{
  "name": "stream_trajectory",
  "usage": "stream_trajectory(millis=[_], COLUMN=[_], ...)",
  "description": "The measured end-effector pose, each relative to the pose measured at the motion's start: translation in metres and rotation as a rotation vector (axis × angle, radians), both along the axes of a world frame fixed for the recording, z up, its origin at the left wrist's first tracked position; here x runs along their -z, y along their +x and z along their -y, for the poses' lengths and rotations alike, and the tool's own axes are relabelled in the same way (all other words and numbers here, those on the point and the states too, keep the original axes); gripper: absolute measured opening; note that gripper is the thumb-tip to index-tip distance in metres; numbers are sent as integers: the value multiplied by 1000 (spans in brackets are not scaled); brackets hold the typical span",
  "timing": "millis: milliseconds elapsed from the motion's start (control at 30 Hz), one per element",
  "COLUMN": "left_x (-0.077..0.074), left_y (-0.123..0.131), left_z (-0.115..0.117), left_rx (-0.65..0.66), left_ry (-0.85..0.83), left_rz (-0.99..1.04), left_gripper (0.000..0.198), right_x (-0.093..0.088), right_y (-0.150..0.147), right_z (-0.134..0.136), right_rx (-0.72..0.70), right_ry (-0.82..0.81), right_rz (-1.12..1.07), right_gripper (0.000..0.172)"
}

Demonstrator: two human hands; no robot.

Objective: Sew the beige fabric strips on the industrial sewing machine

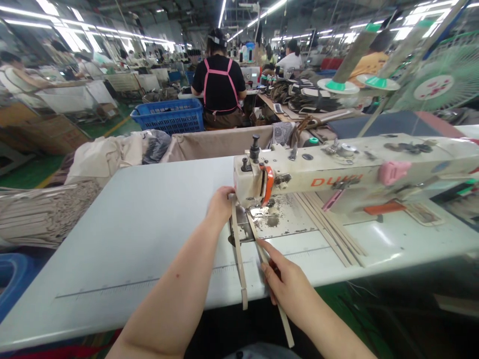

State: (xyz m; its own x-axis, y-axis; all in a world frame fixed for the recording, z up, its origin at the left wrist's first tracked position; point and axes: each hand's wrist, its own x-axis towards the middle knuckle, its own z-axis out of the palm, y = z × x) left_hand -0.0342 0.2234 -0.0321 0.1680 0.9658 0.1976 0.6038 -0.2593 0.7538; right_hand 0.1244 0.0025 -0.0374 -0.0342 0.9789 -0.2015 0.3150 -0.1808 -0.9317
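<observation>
My right hand (287, 280) is closed around a narrow beige fabric strip (286, 326), its index finger stretched along it. That strip runs up to the presser foot of the sewing machine (299, 172) and hangs past the table's front edge. My left hand (220, 204) is beside the machine head, left of the needle area, its fingertips pinched at the upper end of a second beige strip (238, 254). The head hides part of these fingers. This second strip lies across the table toward me, its lower end over the edge.
Several more strips (333, 229) lie under the machine arm. The white table (149, 224) has a printed ruler near its front edge. Bundled fabric pieces (45, 212) are stacked at the left. Behind stand a blue basket (168, 117), a person in a pink-strapped apron (219, 80) and a fan (437, 85).
</observation>
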Motion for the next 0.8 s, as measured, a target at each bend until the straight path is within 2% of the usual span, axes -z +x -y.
stream_trajectory(millis=[133, 233, 367, 500, 600, 733, 800], left_x=[-10, -16, -20, -27, -39, -52, -52], left_y=[-6, -10, -15, -24, -36, -45, -43], left_z=[3, 2, -1, 1, 8, 19, 23], left_rx=[-99, -120, -140, -105, 73, 522, 674], left_ry=[79, 87, 31, -107, -219, -324, -288], left_rz=[-12, 9, 103, 120, 85, -83, -160], left_gripper=[23, 26, 34, 44, 48, 31, 37], right_x=[-2, -3, -7, -10, -12, -16, -17], right_y=[0, 1, 0, -1, -4, -10, -12], right_z=[0, 0, -1, -4, -7, -12, -15], right_rx=[9, 8, -22, -57, -59, -72, -72], right_ry=[63, 115, 141, 143, 164, 197, 206], right_rz=[114, 181, 291, 484, 613, 756, 825], right_gripper=[53, 53, 53, 52, 54, 54, 51])
